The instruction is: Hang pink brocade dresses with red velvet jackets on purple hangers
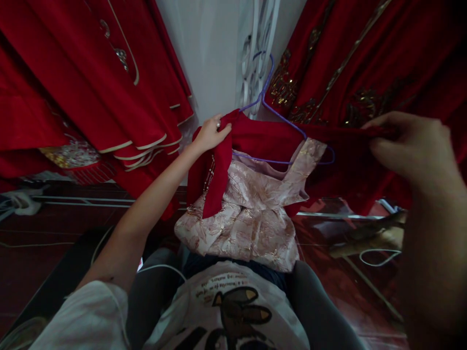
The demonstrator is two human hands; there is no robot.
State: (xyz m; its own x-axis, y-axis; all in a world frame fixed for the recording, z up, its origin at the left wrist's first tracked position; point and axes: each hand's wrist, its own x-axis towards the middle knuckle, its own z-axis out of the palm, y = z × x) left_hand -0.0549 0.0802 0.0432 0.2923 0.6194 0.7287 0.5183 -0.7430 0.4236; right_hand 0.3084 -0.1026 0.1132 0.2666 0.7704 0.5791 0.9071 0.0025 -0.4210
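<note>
A pink-gold brocade dress (255, 184) hangs in front of me, its right-hand strap near the end of a purple wire hanger (279, 114). Over the hanger's left end lies a red garment (255, 133) with beaded trim, and it runs behind the dress toward the right. My left hand (213, 133), wearing a ring, is closed on this red cloth at the hanger's left shoulder. Off to the right, my right hand (410, 146) pinches the top edge of the red cloth and holds it stretched out sideways. Part of the red garment is hidden behind the dress.
Red embroidered garments (120, 87) hang at the left, and more with gold sequins (350, 63) at the right. White scrolled metalwork (257, 58) stands behind the hanger. A low metal rail (87, 200) runs near the floor. A white cord (164, 266) crosses my lap.
</note>
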